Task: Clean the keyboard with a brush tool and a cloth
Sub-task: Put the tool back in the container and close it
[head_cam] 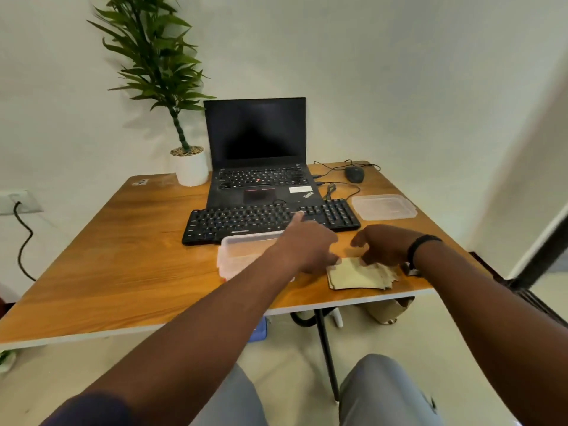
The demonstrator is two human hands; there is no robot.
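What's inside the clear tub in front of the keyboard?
The tub looks empty in its visible left part; something small and red shows at its near corner. The left hand covers its right part, so I cannot tell about the brush.

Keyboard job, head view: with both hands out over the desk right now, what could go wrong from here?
1. The left hand reaches across the clear container toward the keyboard; the forearm could nudge the container toward the near edge.
2. The cloth under the right hand lies close to the table edge and might slide off.
3. The loose cable behind the keyboard could snag if the keyboard is pulled.
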